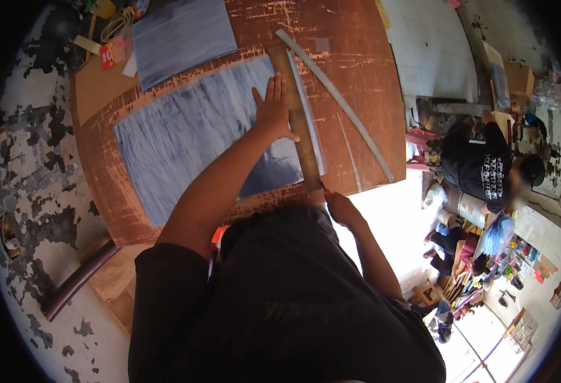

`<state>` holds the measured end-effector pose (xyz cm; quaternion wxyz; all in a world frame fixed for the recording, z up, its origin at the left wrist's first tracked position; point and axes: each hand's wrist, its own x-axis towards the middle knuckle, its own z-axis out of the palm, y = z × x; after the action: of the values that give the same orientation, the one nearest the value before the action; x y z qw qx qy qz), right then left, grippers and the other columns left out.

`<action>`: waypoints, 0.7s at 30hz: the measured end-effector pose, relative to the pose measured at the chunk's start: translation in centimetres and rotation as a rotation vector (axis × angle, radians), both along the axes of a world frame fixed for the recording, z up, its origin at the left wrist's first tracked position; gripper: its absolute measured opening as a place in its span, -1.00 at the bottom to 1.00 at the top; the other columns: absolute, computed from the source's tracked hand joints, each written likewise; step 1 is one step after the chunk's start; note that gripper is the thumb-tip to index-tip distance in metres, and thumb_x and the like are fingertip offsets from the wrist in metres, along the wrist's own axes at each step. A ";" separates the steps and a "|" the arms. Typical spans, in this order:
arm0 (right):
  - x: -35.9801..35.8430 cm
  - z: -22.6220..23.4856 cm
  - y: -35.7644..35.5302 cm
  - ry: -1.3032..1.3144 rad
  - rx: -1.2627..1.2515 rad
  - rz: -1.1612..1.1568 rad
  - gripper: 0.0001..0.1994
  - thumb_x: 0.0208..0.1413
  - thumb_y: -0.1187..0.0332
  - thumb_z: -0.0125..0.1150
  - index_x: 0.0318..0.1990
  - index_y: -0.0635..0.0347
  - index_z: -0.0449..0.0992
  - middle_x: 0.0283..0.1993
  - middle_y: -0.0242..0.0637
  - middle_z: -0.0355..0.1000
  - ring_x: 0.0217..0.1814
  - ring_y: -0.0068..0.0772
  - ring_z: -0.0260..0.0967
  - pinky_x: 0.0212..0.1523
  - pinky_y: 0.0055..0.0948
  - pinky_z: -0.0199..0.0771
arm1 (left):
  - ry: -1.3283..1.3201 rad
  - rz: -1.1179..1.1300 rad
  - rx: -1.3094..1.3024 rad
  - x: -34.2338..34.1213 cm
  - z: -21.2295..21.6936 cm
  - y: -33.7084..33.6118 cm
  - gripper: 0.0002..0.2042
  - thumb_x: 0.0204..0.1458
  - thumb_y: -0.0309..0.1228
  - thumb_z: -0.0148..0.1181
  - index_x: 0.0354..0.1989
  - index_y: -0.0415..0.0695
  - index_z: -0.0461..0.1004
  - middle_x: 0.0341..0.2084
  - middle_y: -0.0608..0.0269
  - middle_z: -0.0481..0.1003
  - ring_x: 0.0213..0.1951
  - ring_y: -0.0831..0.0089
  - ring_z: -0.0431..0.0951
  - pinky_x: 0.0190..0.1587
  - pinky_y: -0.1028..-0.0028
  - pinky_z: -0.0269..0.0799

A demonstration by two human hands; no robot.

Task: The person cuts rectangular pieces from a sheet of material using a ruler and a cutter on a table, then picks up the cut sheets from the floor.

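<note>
One brown wooden straightedge [298, 121] lies on one blue-grey sheet [191, 137]; left hand [274, 108] presses it, fingers spread toward twelve o'clock; right hand [343, 209] pinches its near end.

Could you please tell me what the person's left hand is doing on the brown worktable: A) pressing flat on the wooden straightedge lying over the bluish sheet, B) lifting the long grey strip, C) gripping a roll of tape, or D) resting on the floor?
A: the left hand lies flat, fingers spread, on the wooden straightedge at the edge of the bluish sheet.
</note>
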<state>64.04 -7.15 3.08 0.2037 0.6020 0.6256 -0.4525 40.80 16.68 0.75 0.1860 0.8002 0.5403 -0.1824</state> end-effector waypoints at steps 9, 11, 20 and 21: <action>-6.4 3.3 23.3 0.199 0.436 -0.199 -0.64 0.45 0.30 -0.22 0.02 0.39 0.48 -0.13 0.30 0.55 -0.10 0.41 0.54 -0.03 0.18 0.54 | -0.034 0.030 0.002 -1.2 -0.3 -0.2 0.63 -0.54 0.40 0.58 0.58 -0.40 -0.30 0.59 -0.29 -0.43 0.62 -0.08 -0.39 0.44 -0.43 -0.16; -6.7 -2.5 28.4 0.147 0.649 -0.144 -0.41 0.52 0.05 -0.32 -0.12 0.43 0.55 -0.14 0.35 0.55 -0.02 0.36 0.55 0.07 0.15 0.48 | -0.011 -0.017 -0.005 0.0 0.7 0.2 0.65 -0.53 0.42 0.56 0.57 -0.42 -0.34 0.59 -0.27 -0.44 0.62 -0.05 -0.40 0.43 -0.44 -0.14; -10.8 -4.8 37.1 0.201 0.587 -0.088 -0.39 0.52 0.06 -0.35 -0.02 0.53 0.53 -0.35 0.34 0.55 -0.40 0.19 0.62 -0.31 0.05 0.61 | -0.107 0.013 0.021 -0.8 0.2 0.0 0.59 -0.51 0.40 0.56 0.57 -0.41 -0.25 0.60 -0.25 -0.41 0.63 -0.03 -0.40 0.42 -0.45 -0.14; -11.5 -3.7 37.0 0.186 0.511 -0.137 -0.38 0.52 0.05 -0.35 -0.03 0.53 0.53 -0.36 0.32 0.55 -0.43 0.19 0.61 -0.33 0.05 0.61 | -0.103 0.024 0.026 -1.0 0.0 -0.2 0.59 -0.51 0.39 0.56 0.57 -0.41 -0.25 0.60 -0.25 -0.41 0.63 -0.03 -0.40 0.42 -0.45 -0.14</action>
<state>52.52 29.90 -0.64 -0.0440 0.6308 0.6932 -0.3459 39.75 16.50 0.74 0.2053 0.8042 0.5420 -0.1317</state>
